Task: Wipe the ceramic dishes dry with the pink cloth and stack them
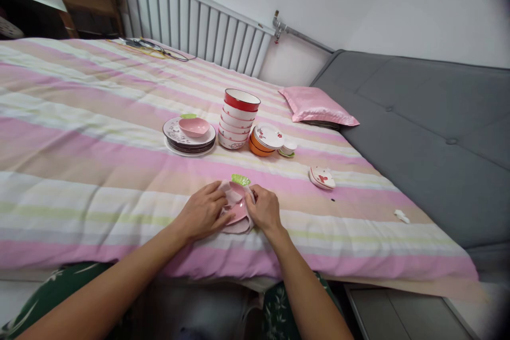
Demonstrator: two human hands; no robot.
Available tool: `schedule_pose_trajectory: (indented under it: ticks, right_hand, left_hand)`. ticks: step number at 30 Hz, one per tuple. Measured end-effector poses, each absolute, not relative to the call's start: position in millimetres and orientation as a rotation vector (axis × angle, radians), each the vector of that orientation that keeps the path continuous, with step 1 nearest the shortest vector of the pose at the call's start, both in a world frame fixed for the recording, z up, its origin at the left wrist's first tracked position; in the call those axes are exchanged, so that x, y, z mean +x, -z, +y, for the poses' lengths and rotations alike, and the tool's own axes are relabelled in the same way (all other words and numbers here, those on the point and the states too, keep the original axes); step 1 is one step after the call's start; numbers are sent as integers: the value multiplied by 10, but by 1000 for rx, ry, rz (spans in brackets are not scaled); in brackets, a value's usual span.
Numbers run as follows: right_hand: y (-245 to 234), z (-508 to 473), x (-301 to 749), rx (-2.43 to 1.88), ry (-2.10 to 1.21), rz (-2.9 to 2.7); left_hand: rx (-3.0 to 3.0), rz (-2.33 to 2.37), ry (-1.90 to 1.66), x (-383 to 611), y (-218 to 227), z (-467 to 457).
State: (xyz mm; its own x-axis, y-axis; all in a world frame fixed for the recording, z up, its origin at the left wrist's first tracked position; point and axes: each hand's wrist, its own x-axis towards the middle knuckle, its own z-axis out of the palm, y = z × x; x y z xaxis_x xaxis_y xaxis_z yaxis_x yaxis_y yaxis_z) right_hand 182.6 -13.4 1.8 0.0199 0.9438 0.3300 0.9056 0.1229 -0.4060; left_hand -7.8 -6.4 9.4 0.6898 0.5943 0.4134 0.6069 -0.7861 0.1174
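A pink dish with a green leaf-shaped end [240, 179] lies low over the near part of the bed, with a pale pinkish cloth [238, 227] under and around it. My left hand [204, 209] is closed on the cloth, its fingers bent over the dish's left side. On the other side my right hand [264, 206] grips the dish's right edge through the cloth, thumb toward the inside. Beyond my hands, a similar pink dish [194, 127] rests on a stack of plates [188, 144]. The fingertips under the cloth are hidden.
Past my hands stand a tall bowl stack [239, 121], orange bowls [261, 149] topped by a white dish, and small white dishes [289, 147]. Patterned dishes [322, 177] and crumpled tissue [401, 217] lie right. A pink pillow [319, 104] is near the grey headboard [414, 111].
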Motion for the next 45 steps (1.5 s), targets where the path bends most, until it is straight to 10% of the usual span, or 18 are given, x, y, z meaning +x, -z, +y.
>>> schedule_pose_trajectory:
  ticks: [45]
  right_hand:
    - [-41, -136, 1829, -1666, -65, -1966]
  left_hand:
    - [-2602, -1062, 723, -72, -64, -49]
